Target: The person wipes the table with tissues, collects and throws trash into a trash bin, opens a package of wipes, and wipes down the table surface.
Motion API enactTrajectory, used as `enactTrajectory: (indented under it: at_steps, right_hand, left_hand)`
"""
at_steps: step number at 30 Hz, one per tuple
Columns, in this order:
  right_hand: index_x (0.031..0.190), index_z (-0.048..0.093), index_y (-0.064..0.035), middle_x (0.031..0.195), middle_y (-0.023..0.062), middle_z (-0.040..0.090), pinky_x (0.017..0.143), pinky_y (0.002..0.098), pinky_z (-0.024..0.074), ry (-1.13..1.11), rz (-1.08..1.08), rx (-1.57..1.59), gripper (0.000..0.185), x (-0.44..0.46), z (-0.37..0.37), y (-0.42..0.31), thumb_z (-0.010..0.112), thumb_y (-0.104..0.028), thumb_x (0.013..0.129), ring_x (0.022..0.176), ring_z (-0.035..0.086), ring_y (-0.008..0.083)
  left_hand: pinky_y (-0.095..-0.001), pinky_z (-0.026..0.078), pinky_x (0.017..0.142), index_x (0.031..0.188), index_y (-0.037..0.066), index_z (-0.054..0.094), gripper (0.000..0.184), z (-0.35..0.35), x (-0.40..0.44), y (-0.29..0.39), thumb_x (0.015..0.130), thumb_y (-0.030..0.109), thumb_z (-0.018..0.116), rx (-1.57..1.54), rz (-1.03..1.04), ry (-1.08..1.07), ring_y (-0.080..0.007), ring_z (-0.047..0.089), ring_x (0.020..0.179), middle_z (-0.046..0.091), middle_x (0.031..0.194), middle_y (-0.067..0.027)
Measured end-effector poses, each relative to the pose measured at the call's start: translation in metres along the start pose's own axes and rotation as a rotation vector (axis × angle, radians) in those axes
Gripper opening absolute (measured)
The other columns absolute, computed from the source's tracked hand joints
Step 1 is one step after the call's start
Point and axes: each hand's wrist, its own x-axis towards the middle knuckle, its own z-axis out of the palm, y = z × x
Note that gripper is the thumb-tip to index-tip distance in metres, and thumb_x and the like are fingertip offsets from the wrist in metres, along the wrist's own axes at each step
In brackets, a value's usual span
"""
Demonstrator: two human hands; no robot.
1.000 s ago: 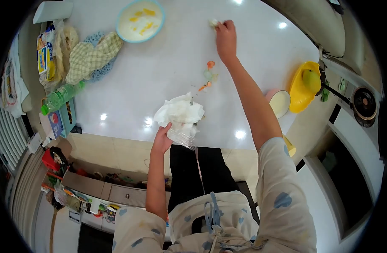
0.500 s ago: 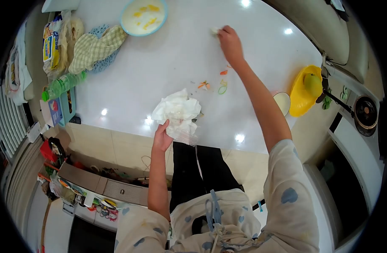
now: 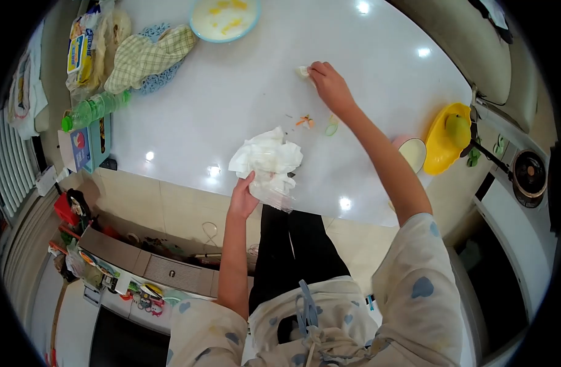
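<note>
White wad [image 3: 302, 72] pinched in right hand [image 3: 331, 87], arm [image 3: 387, 160] outstretched.

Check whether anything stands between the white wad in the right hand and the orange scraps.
Nothing visible does: only tabletop shows between the white wad in the right hand and the orange scraps. The green scrap lies to their right.

This is looking like a home's dining or kitchen area: a blue-rimmed bowl [image 3: 225, 19] is holding yellow pieces on the white worktop [image 3: 250, 79], a checked cloth [image 3: 151, 59] is lying near a plastic bottle [image 3: 92, 112], a yellow dish [image 3: 437, 148] is carrying fruit [image 3: 457, 130], and household clutter [image 3: 147, 298] is crowding around a low cabinet [image 3: 170, 273].
</note>
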Motion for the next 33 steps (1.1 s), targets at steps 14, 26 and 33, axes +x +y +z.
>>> enactTrajectory:
  at_steps: [14, 26, 33]
  right_hand:
    - [0.091, 0.057, 0.0009, 0.095, 0.0128, 0.054, 0.077, 0.0348, 0.046, -0.243, -0.166, 0.136, 0.018, -0.037, 0.016, -0.04, 0.052, 0.0, 0.073, 0.09, 0.052, 0.0263]
    - [0.087, 0.053, 0.001, 0.086, 0.0129, 0.051, 0.072, 0.0378, 0.0441, -0.032, -0.09, 0.089, 0.014, -0.003, 0.063, -0.067, 0.05, 0.001, 0.074, 0.081, 0.049, 0.0296]
    - [0.081, 0.056, 0.0006, 0.087, 0.0097, 0.054, 0.071, 0.0357, 0.0445, -0.195, 0.085, 0.251, 0.013, -0.067, 0.003, -0.06, 0.055, 0.003, 0.069, 0.082, 0.051, 0.0273]
  left_hand:
    - [-0.0414, 0.032, 0.099, 0.129, -0.001, 0.028, 0.052, -0.022, -0.01, 0.005, 0.087, 0.023, 0.047, 0.034, 0.094, 0.072, -0.0284, 0.041, 0.116, 0.041, 0.126, -0.0151]
    - [-0.0356, 0.036, 0.094, 0.123, 0.0, 0.037, 0.043, -0.045, -0.01, 0.003, 0.089, 0.025, 0.045, -0.002, 0.215, 0.09, -0.0232, 0.048, 0.108, 0.05, 0.117, -0.0113]
    - [-0.0336, 0.04, 0.09, 0.121, -0.002, 0.038, 0.044, -0.034, -0.014, 0.009, 0.086, 0.022, 0.05, 0.198, 0.233, 0.237, -0.0209, 0.05, 0.106, 0.05, 0.116, -0.0117]
